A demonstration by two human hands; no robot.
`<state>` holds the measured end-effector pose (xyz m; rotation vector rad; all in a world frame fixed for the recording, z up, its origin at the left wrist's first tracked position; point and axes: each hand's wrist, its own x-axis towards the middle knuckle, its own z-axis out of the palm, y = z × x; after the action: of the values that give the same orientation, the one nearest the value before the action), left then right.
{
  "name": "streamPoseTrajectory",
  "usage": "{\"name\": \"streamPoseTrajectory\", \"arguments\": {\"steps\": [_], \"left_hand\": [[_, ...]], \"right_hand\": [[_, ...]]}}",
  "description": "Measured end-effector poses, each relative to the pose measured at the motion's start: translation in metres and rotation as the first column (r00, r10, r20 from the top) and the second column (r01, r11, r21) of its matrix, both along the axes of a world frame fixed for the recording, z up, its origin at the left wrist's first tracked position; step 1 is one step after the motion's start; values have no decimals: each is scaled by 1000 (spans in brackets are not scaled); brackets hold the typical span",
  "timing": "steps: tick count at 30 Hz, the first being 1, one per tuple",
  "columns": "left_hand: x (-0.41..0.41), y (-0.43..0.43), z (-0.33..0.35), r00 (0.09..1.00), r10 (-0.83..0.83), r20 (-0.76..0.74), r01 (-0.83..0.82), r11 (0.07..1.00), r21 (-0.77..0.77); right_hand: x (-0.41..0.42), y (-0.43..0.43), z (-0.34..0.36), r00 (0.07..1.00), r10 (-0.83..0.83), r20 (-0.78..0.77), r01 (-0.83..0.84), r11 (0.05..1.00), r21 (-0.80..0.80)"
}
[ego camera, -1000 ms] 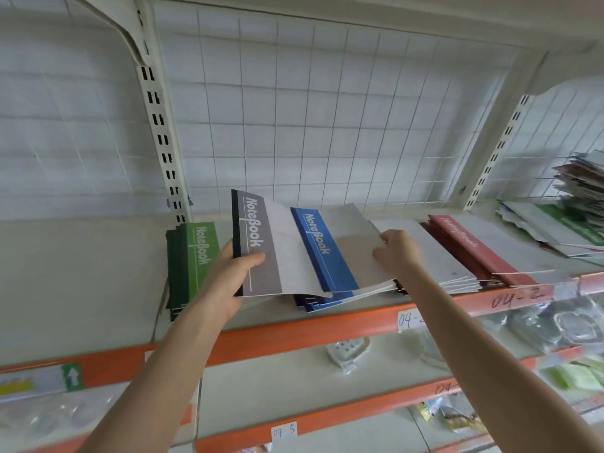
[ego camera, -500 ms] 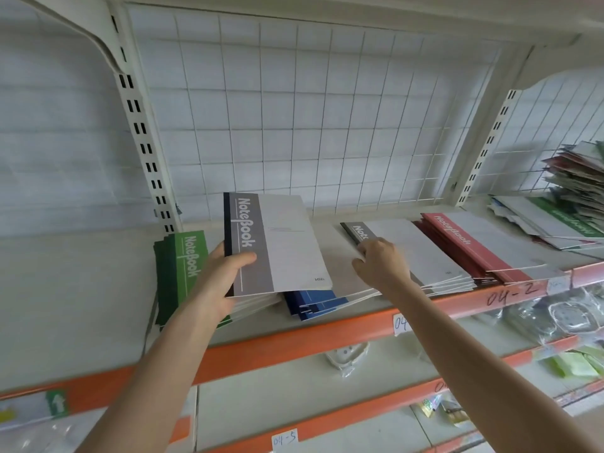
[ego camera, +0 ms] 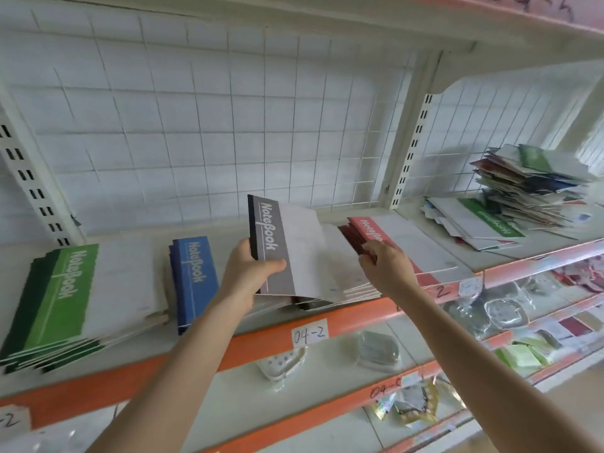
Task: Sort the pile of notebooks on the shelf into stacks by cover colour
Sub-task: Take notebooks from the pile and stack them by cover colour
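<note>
- Left grip (ego camera: 255,276) clasped the grey notebook (ego camera: 281,243) — tilted above the grey stack (ego camera: 340,259).
- Right grip (ego camera: 382,266), fingers curled, sat at the red stack (ego camera: 366,228) edge — whether it held anything, I couldn't tell.

Reaches up with both bare forearms. Grips the grey notebook (ego camera: 276,243) in the left hand (ego camera: 245,279), thumb on top. Curls the fingers of the right hand (ego camera: 384,268) downward, hold unclear.

You see green notebooks (ego camera: 62,295) at the shelf (ego camera: 268,344) left end, then blue notebooks (ego camera: 196,276), grey notebook (ego camera: 274,253), red notebooks (ego camera: 369,232). Front edge orange; white wire grid (ego camera: 228,125) behind.
</note>
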<state>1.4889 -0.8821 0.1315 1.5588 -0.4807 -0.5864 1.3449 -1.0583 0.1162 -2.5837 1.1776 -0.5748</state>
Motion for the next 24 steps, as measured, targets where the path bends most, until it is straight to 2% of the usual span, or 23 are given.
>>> {"name": "streamPoseTrajectory", "arguments": {"steps": [2,5,7,9,12,13,15,17,18,24], "left_hand": [[-15,-23,-2,994,46,99,-50,998,35],[-36,-46,-10,915,65,397,-156,967,202],[-47,-53,-18,788,-12,616,-289,876,386],[-57,-56,-23,649,-149,746,-436,731,525],[-70,-59,-28,540,-281,793,-552,593,586],[-75,-60,-30,503,-303,810,-578,578,575],[-87,-64,-35,455,-326,829,-572,607,552],[-101,-70,-41,488,-352,799,-466,668,580],[-108,-73,-43,516,-386,764,-411,671,617],[-109,-86,-45,536,-515,669,-356,581,732]], "right_hand": [[-13,-15,2,999,31,-10,-31,1000,3],[-28,-33,1,995,103,-1,-103,995,5],[-35,-42,-1,987,161,-4,-161,987,1],[-40,-49,-2,978,208,-15,-208,978,5],[-42,-56,-4,961,273,-41,-273,962,13],[-42,-58,-5,955,293,-45,-293,956,14],[-44,-59,-7,944,329,-30,-329,944,12],[-46,-59,-10,932,363,-3,-363,932,16],[-46,-59,-11,927,376,4,-376,926,19],[-48,-70,-12,921,387,46,-389,920,45]]}}
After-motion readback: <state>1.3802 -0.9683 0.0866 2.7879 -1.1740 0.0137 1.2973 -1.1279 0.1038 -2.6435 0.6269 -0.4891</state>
